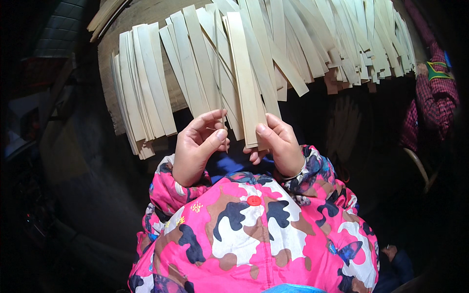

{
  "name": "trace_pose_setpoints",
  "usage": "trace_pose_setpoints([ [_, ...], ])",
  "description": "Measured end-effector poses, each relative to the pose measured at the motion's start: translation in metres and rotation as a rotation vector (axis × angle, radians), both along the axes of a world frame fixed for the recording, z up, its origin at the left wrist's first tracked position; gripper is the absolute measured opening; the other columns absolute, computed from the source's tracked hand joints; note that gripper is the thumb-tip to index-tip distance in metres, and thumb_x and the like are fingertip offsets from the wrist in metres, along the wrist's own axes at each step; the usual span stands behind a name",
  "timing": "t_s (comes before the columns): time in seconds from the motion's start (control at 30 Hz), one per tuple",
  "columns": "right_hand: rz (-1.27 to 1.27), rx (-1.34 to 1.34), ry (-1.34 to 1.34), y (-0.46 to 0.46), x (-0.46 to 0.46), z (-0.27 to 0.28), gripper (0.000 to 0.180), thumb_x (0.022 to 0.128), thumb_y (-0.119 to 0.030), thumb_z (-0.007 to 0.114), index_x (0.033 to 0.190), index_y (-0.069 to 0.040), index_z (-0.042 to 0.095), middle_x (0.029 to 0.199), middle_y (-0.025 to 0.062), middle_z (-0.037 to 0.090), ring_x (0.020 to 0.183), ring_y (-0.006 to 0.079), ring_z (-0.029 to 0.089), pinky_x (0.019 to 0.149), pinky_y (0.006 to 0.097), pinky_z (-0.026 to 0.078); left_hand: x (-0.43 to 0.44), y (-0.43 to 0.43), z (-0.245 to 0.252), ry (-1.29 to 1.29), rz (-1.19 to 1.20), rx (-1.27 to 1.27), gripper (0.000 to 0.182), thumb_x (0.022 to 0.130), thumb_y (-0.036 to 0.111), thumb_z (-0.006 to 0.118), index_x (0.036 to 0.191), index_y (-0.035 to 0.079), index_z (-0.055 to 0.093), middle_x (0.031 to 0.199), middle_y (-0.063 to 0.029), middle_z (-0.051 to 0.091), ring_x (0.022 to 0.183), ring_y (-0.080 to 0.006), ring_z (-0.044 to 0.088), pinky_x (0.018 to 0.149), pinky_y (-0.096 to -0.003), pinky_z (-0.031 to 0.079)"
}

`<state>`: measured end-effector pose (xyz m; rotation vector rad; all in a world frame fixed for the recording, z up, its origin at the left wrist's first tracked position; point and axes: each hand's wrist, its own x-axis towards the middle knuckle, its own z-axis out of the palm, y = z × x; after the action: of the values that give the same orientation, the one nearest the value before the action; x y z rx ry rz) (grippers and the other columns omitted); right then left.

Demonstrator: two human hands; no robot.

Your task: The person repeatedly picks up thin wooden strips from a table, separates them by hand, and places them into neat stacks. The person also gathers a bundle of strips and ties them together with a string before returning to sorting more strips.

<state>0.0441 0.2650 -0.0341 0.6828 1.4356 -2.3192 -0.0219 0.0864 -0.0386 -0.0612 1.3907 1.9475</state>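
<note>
Between the thumb and fingers of my left hand point(199, 146) is a thin wood veneer strip point(220, 80), turned so its narrow edge faces up. My right hand point(280, 143) pinches the near end of a small stack of pale veneer strips point(243, 84), thumb on top and fingers underneath. More loose strips point(194, 55) lie fanned on the table just beyond both hands. To the left of them sits a separate group of overlapping strips point(143, 80), whose near ends hang past the table's edge.
A large spread of veneer strips point(329, 40) covers the right part of the wooden table point(110, 77). Another bundle of strips point(106, 16) rests at the far left corner. At right, a person in a checked sleeve point(432, 106) has a hand point(422, 69) by the pile.
</note>
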Motion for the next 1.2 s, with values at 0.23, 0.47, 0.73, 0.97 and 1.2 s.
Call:
trace_pose_setpoints([
  [0.23, 0.029, 0.072, 0.006, 0.001, 0.001, 0.0, 0.029, 0.089, -0.02, 0.05, 0.107, 0.002, 0.044, 0.077, 0.0126, 0.061, 0.056, 0.013, 0.059, 0.048, 0.0216, 0.049, 0.002, 0.005, -0.004, 0.133, 0.14, -0.124, 0.024, 0.081, 0.004, 0.06, 0.103, 0.001, 0.049, 0.081, -0.0008, 0.054, 0.067, -0.0056, 0.052, 0.056, -0.0195, 0.047],
  [0.47, -0.144, 0.142, 0.166, 0.007, 0.005, -0.005, 0.023, 0.092, -0.015, 0.043, 0.108, 0.0, 0.041, 0.08, 0.011, 0.06, 0.058, 0.0115, 0.058, 0.053, 0.0204, 0.049, 0.001, 0.002, -0.009, 0.084, 0.25, -0.124, 0.03, 0.083, 0.008, 0.059, 0.107, 0.004, 0.041, 0.088, -0.0028, 0.051, 0.07, -0.0066, 0.051, 0.057, -0.0238, 0.051],
  [0.73, -0.178, 0.189, 0.274, 0.014, 0.013, 0.005, 0.017, 0.092, -0.012, 0.04, 0.105, 0.0, 0.041, 0.073, 0.0052, 0.051, 0.055, 0.0081, 0.049, 0.05, 0.0194, 0.043, 0.003, -0.006, 0.002, 0.609, 0.168, -0.469, 0.029, 0.076, 0.012, 0.064, 0.101, 0.003, 0.052, 0.092, -0.0033, 0.045, 0.071, -0.0081, 0.042, 0.057, -0.0203, 0.039],
  [0.97, 0.376, 0.484, 0.453, -0.009, 0.0, 0.011, 0.021, 0.088, -0.019, 0.052, 0.084, 0.001, 0.055, 0.068, 0.0117, 0.054, 0.059, 0.0202, 0.054, 0.054, 0.0288, 0.043, 0.011, 0.025, 0.011, 0.114, -0.048, 0.148, 0.038, 0.094, 0.022, 0.038, 0.122, -0.003, 0.041, 0.103, -0.0108, 0.057, 0.086, -0.0113, 0.054, 0.077, -0.025, 0.043],
  [1.2, 0.126, 1.497, 0.443, 0.003, -0.031, 0.003, 0.032, 0.073, -0.018, 0.066, 0.096, -0.003, 0.052, 0.083, 0.012, 0.056, 0.071, 0.0289, 0.058, 0.058, 0.0349, 0.047, -0.002, 0.014, 0.007, -0.116, 0.202, 0.107, 0.042, 0.095, 0.026, 0.033, 0.126, -0.002, 0.03, 0.073, -0.0026, 0.042, 0.054, -0.0055, 0.043, 0.047, -0.0182, 0.043],
])
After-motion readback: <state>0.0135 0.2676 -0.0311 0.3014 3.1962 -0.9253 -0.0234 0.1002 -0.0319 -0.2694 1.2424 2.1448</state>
